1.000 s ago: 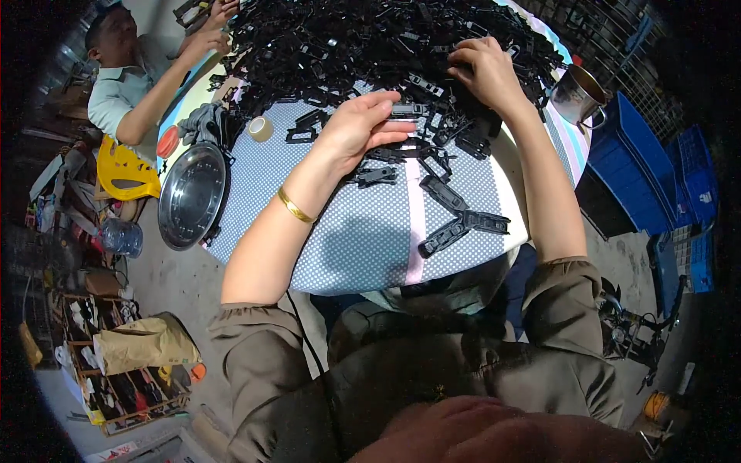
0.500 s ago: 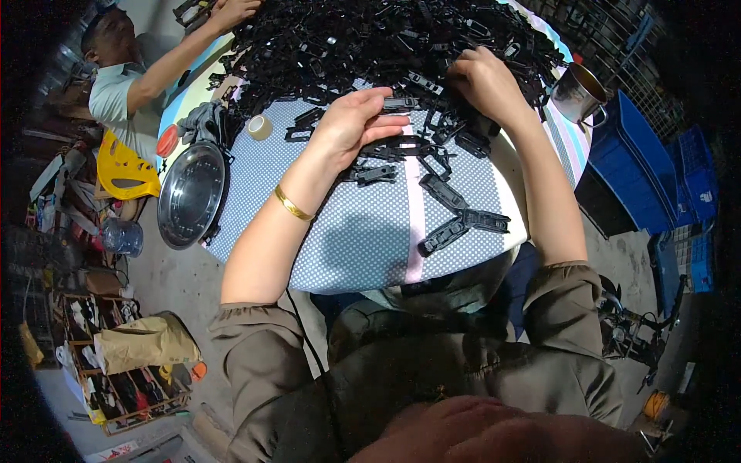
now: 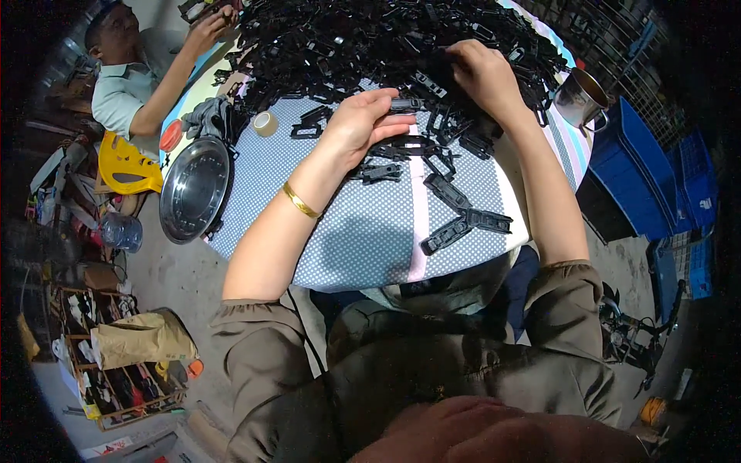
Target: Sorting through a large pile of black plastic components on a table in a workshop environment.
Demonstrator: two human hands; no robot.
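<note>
My left hand (image 3: 361,123) is over the table, its thumb and fingers closed on a small, long black plastic part (image 3: 404,104). A gold bangle circles that wrist. My right hand (image 3: 488,76) reaches over the near right of a large pile of black plastic parts (image 3: 347,46), thumb and forefinger apart; whether a dark part touches its fingertips is hard to make out. Several loose black parts (image 3: 380,173) lie just below my left hand. Nearer me, a few longer black pieces (image 3: 465,214) sit together in a Y shape on the dotted cloth (image 3: 351,239).
At the table's left are a round metal basin (image 3: 197,189), a tape roll (image 3: 265,123) and dark gloves (image 3: 205,119). A metal mug (image 3: 580,99) stands on the right edge, blue crates (image 3: 637,174) beyond. A co-worker (image 3: 123,85) sits at the far left.
My right hand has moved a little farther over the pile, and its fingers have opened somewhat. My left hand keeps the black part, nearly still. The co-worker's hand has shifted left and down.
</note>
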